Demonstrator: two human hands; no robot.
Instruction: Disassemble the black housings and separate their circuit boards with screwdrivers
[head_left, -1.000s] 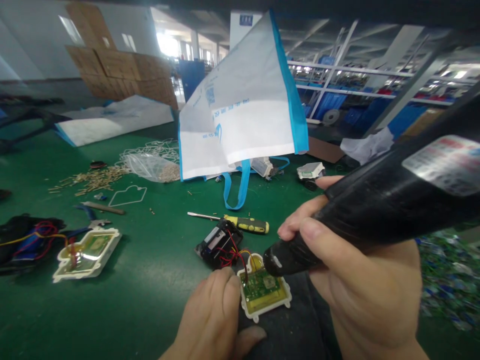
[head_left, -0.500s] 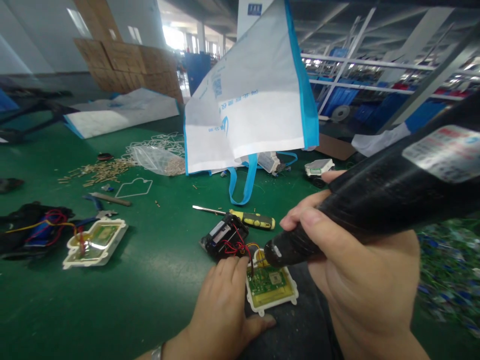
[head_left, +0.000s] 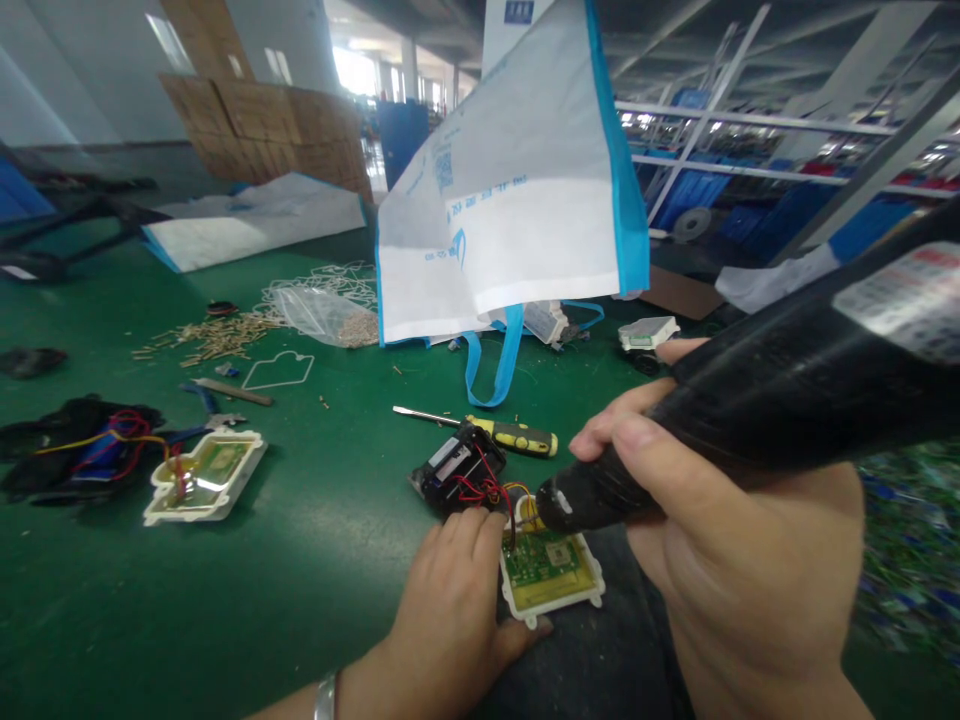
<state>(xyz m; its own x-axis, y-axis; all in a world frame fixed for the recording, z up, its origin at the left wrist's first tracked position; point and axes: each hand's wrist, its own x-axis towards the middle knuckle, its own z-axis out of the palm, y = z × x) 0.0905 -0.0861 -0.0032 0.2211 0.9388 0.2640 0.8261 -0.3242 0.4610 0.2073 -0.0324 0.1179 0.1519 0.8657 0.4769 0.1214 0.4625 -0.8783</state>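
My left hand (head_left: 450, 590) grips the left edge of a white plastic housing (head_left: 566, 606), thumb at its near side. Inside the housing lies a green circuit board (head_left: 536, 558) under a yellowish, clear layer. My right hand (head_left: 720, 530) is wrapped round a black electric screwdriver (head_left: 757, 370), which slants down from the upper right. Its nose and thin bit are at the housing's far end; I cannot tell whether the bit touches. Red, black and yellow wires (head_left: 487, 490) run from the housing to a black case (head_left: 457, 470) behind it.
A yellow-and-black screwdriver (head_left: 517, 437) lies behind the black case. At left are a second white housing (head_left: 206, 480), pliers (head_left: 214, 415) and a pile of brass pieces (head_left: 217, 335). A large white-and-blue bag (head_left: 517, 220) stands at the back. A dark pad (head_left: 600, 660) lies under the housing.
The whole view has shifted slightly, so things appear a little further right. Both hands keep their grip, and the electric screwdriver's nose stays at the housing's far end.
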